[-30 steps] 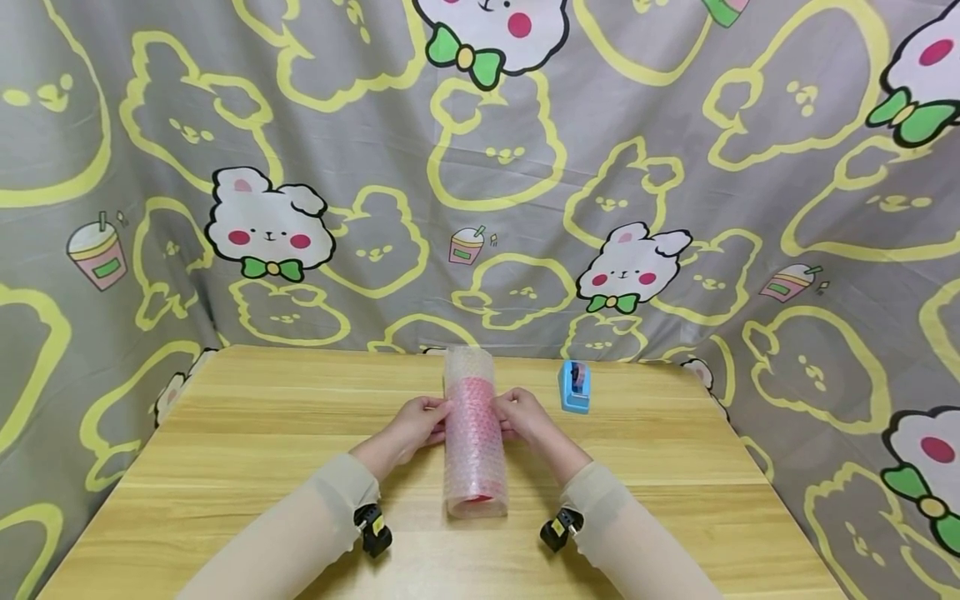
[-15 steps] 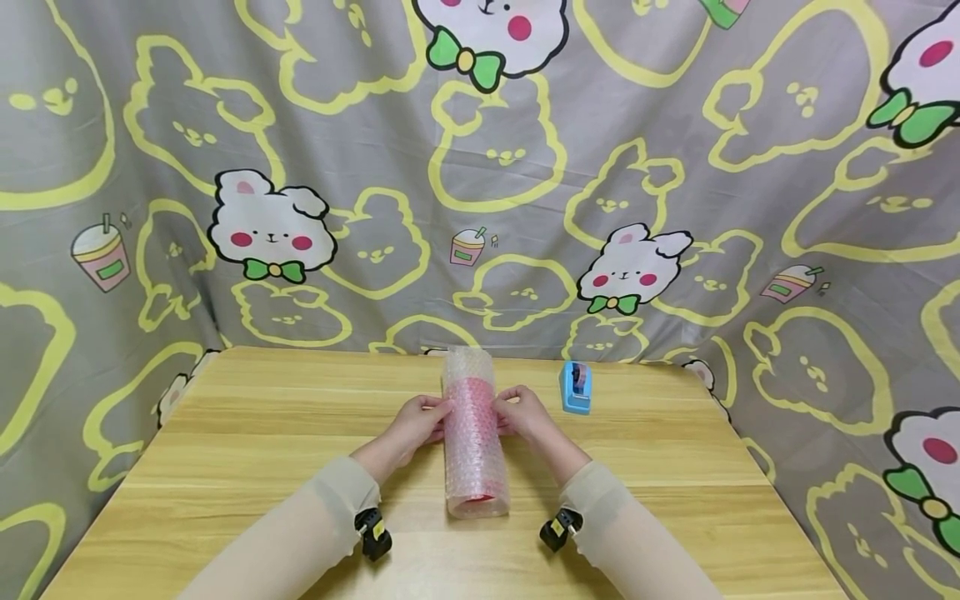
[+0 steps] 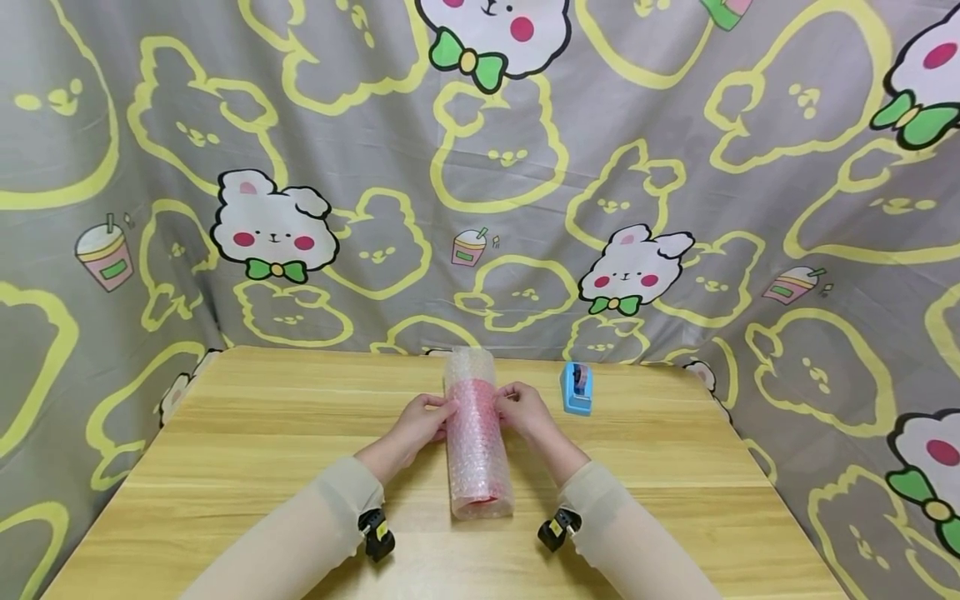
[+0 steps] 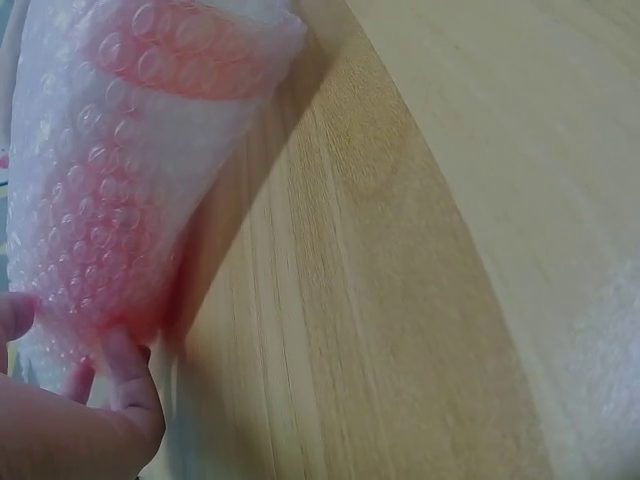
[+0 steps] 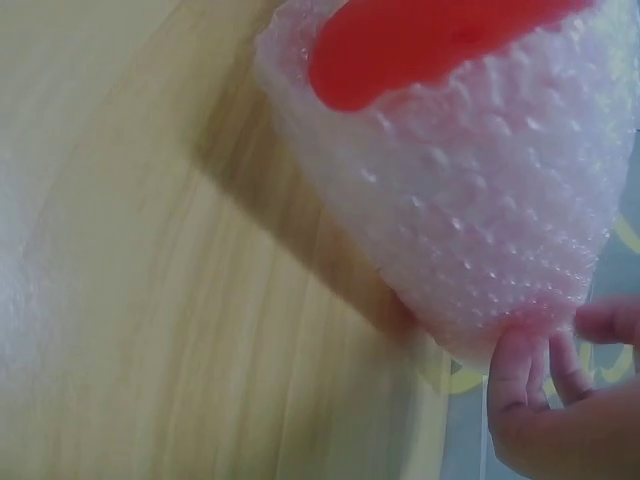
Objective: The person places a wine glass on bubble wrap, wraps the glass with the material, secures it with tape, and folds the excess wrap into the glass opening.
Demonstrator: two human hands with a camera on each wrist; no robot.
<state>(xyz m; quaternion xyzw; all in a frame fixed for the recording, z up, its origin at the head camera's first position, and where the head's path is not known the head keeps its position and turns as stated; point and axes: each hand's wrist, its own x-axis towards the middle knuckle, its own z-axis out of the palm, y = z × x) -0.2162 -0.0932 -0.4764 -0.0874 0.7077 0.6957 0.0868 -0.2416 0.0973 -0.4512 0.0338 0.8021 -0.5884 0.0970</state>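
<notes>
A roll of clear bubble wrap (image 3: 480,454) lies lengthwise at the middle of the table, wound around something red. At its near end the red thing (image 5: 430,50) shows inside the opening in the right wrist view; its kind is hidden. My left hand (image 3: 420,423) holds the roll's left side, thumb on top and fingers low at the side. From the right, my right hand (image 3: 525,413) grips the opposite side, thumb and fingertips on the wrap. Both wrist views show fingertips touching the bubbles, with the fingers' far parts partly hidden.
A blue tape dispenser (image 3: 577,390) stands at the back right of the wooden table (image 3: 247,450). Behind and at both sides hangs a grey patterned curtain (image 3: 390,167). A small black camera sits on each wrist.
The roll's near end has shifted slightly right. Both hands keep hold of its sides and have moved only a little.
</notes>
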